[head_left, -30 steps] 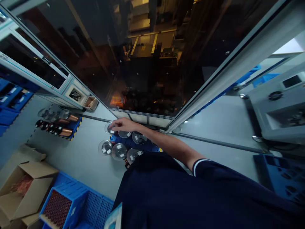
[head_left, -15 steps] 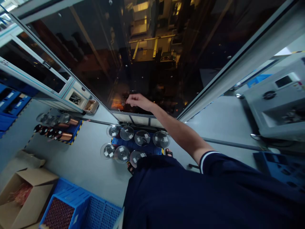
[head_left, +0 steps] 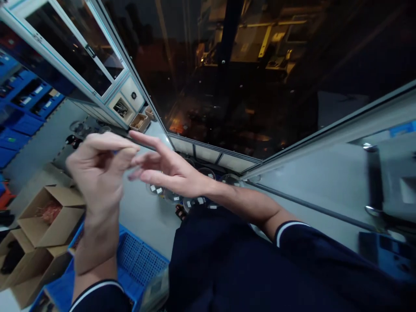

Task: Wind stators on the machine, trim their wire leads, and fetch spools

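Note:
My left hand (head_left: 99, 169) is raised at the left, thumb and index finger pinched together. Whatever may be between those fingertips is too small or too blurred to make out. Just to its right, my right hand (head_left: 173, 171) reaches across with its fingers stretched apart. The right fingertips come close to the left pinch; whether they touch is hard to tell. Below the right hand stand several spools with clear round flanges (head_left: 172, 196) and white labels, partly hidden by that hand and forearm. In front is a tall machine enclosure with a dark window (head_left: 195, 104).
Open cardboard boxes (head_left: 69, 223) stand at lower left, one holding reddish material. Blue plastic crates (head_left: 143, 255) sit beside my body. A white-framed cabinet (head_left: 100, 97) is at upper left, with a small carton (head_left: 139, 122) by its base. Blue bins (head_left: 24, 125) line the far left.
My left hand has come into view, raised and pinched. My right hand has drawn back from near the dark window and spread its fingers. The view has turned left.

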### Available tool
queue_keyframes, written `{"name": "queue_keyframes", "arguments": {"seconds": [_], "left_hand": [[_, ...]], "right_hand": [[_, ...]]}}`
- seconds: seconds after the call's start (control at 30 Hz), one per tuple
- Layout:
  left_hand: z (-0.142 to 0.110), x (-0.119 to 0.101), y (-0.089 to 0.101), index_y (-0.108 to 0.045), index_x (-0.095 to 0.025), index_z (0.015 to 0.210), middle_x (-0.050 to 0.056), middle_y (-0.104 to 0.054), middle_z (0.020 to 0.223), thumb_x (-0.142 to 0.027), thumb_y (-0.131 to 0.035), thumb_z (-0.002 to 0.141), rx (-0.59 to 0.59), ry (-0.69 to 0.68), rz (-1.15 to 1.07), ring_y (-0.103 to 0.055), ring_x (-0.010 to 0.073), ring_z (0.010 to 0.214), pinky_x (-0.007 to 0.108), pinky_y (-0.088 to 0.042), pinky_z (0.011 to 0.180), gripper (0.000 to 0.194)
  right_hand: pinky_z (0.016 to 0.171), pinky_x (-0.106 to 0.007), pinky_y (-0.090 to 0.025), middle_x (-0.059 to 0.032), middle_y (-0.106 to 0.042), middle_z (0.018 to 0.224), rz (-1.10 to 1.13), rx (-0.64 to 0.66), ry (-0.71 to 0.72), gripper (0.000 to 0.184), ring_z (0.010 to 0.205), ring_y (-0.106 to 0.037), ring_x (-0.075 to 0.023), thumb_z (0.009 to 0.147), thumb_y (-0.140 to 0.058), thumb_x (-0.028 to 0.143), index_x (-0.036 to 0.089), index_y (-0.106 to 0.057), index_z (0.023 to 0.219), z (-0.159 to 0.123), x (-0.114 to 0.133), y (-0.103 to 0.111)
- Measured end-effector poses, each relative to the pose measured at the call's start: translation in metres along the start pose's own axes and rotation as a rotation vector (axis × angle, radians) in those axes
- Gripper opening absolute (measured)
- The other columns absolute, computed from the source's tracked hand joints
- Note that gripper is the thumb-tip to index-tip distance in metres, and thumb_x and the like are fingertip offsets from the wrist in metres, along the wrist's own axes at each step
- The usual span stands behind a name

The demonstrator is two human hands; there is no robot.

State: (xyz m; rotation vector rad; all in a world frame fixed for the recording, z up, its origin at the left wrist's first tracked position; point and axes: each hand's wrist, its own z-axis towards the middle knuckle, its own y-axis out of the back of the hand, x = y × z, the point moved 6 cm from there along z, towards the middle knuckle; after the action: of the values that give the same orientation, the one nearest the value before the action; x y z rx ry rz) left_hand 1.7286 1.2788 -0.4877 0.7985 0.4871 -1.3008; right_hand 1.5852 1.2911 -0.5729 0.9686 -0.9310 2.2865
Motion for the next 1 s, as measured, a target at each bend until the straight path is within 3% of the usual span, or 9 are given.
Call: {"name": "queue_keyframes", "arguments": {"seconds": [0.1, 0.2, 0.33, 0.5, 0.6, 0.67, 0.73, 0.83, 1.0], "left_hand": [[-0.013, 0.008, -0.052, -0.086, -0.025, 0.095, 0.000, -0.078, 0.086, -0.040, -0.098, 0.101, 0.074, -0.010, -0.095, -0.074, 0.0157, 0.082, 0.031, -0.059, 0.079, 0.020], [-0.023, 0.020, -0.105, -0.082, -0.026, 0.092, 0.000, -0.071, 0.082, -0.056, -0.097, 0.099, 0.105, 0.114, -0.156, -0.073, 0.0175, 0.079, 0.033, -0.063, 0.076, 0.034], [-0.024, 0.030, -0.148, -0.075, -0.026, 0.089, 0.000, -0.065, 0.079, -0.068, -0.093, 0.099, 0.122, 0.294, -0.240, -0.071, 0.0175, 0.079, 0.032, -0.065, 0.077, 0.047], [0.003, 0.053, -0.130, -0.063, -0.023, 0.081, -0.004, -0.059, 0.077, -0.062, -0.103, 0.089, -0.016, 0.401, -0.399, -0.061, 0.0114, 0.074, 0.024, -0.062, 0.077, 0.057], [0.017, 0.079, -0.097, -0.067, -0.022, 0.081, -0.005, -0.065, 0.079, -0.049, -0.112, 0.079, -0.210, 0.365, -0.425, -0.058, 0.0095, 0.073, 0.020, -0.060, 0.072, 0.053], [0.009, 0.100, -0.092, -0.073, -0.022, 0.081, -0.003, -0.074, 0.085, -0.041, -0.112, 0.077, -0.193, 0.381, -0.365, -0.062, 0.0113, 0.077, 0.022, -0.062, 0.074, 0.044], [-0.020, 0.126, -0.105, -0.078, -0.023, 0.082, 0.000, -0.080, 0.091, -0.044, -0.109, 0.081, -0.055, 0.526, -0.307, -0.067, 0.0140, 0.081, 0.025, -0.063, 0.079, 0.038], [-0.100, 0.166, -0.135, -0.081, -0.024, 0.084, 0.003, -0.079, 0.091, -0.059, -0.106, 0.082, 0.118, 0.885, -0.276, -0.069, 0.0170, 0.086, 0.027, -0.060, 0.078, 0.043], [-0.241, 0.201, -0.149, -0.082, -0.022, 0.096, 0.005, -0.079, 0.097, -0.073, -0.107, 0.070, -0.031, 1.409, -0.283, -0.071, 0.0203, 0.089, 0.031, -0.062, 0.081, 0.063]], "right_hand": [[0.055, -0.021, -0.049, 0.0103, -0.061, 0.073, 0.122, -0.147, -0.146, 0.047, 0.053, -0.052, -0.0083, 0.115, -0.074, 0.060, 0.029, -0.066, 0.149, -0.045, 0.004, 0.024], [0.045, -0.020, -0.026, 0.0130, -0.042, 0.063, 0.092, -0.300, -0.207, 0.036, 0.047, -0.029, -0.0051, 0.112, -0.080, 0.060, 0.025, -0.070, 0.108, -0.092, 0.019, 0.061], [0.042, -0.022, -0.024, 0.0132, -0.041, 0.059, 0.048, -0.389, -0.250, 0.040, 0.042, -0.025, -0.0049, 0.108, -0.084, 0.061, 0.025, -0.069, 0.099, -0.123, 0.043, 0.091], [0.045, -0.024, -0.027, 0.0135, -0.036, 0.055, 0.027, -0.531, -0.105, 0.035, 0.043, -0.025, -0.0061, 0.108, -0.086, 0.056, 0.026, -0.072, 0.098, -0.124, 0.043, 0.096], [0.044, -0.023, -0.022, 0.0145, -0.030, 0.055, 0.055, -0.748, 0.005, 0.037, 0.044, -0.021, -0.0060, 0.106, -0.087, 0.057, 0.027, -0.071, 0.095, -0.121, 0.027, 0.111], [0.043, -0.024, -0.019, 0.0143, -0.028, 0.057, 0.081, -0.908, 0.030, 0.043, 0.045, -0.017, -0.0062, 0.103, -0.089, 0.064, 0.028, -0.067, 0.093, -0.120, 0.015, 0.134], [0.042, -0.025, -0.018, 0.0132, -0.033, 0.062, 0.084, -1.045, 0.031, 0.051, 0.047, -0.016, -0.0062, 0.097, -0.091, 0.071, 0.029, -0.062, 0.092, -0.121, 0.006, 0.162], [0.043, -0.026, -0.018, 0.0111, -0.044, 0.071, 0.019, -1.186, 0.033, 0.056, 0.050, -0.017, -0.0060, 0.094, -0.090, 0.076, 0.029, -0.058, 0.094, -0.122, 0.001, 0.208], [0.045, -0.028, -0.021, 0.0083, -0.055, 0.083, -0.039, -1.271, 0.045, 0.050, 0.053, -0.021, -0.0061, 0.098, -0.088, 0.070, 0.030, -0.058, 0.099, -0.121, -0.008, 0.262]]}}
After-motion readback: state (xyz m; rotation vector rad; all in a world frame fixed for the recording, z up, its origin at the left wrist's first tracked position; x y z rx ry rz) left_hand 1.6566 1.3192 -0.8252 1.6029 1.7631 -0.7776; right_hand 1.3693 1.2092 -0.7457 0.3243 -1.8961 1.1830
